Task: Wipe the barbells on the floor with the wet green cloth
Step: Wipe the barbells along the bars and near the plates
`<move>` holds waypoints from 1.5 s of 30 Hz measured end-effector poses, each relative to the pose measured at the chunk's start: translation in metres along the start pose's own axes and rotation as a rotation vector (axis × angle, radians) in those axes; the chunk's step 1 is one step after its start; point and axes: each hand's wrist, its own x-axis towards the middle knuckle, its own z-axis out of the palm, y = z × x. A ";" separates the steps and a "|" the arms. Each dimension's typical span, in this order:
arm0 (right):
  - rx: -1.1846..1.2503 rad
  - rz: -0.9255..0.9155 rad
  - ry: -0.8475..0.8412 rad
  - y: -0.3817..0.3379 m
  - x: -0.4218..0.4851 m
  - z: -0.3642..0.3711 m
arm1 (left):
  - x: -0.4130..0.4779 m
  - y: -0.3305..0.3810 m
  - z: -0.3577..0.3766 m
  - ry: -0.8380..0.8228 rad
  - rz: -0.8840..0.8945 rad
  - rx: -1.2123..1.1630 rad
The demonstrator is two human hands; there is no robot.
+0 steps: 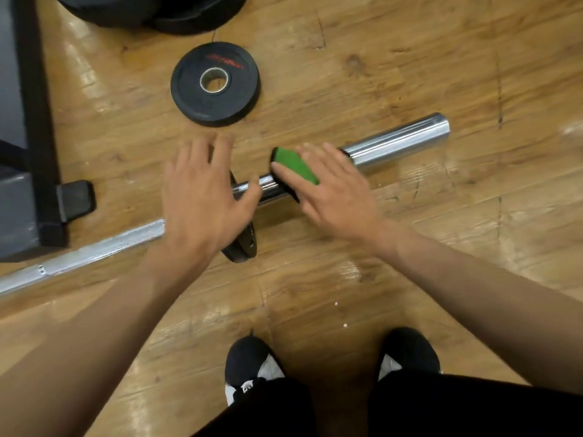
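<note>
A chrome barbell point(400, 137) lies on the wooden floor, running from the lower left to the upper right. The green cloth point(296, 167) sits on the bar where the thick sleeve begins, over a black collar. My right hand point(337, 190) lies flat on the cloth with straight fingers, and the cloth shows between thumb and forefinger. My left hand point(202, 200) hovers with spread, blurred fingers over a small black plate point(243, 244) that stands on the bar, holding nothing.
A loose black weight plate point(216, 83) lies flat just beyond the bar. Larger black plates point(151, 11) are stacked at the top edge. A dark metal rack frame point(34, 121) stands at the left. My black shoes point(249, 361) are at the bottom.
</note>
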 end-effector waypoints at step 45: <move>-0.053 0.637 0.148 0.112 0.026 -0.011 | 0.031 0.004 0.007 -0.055 -0.117 0.117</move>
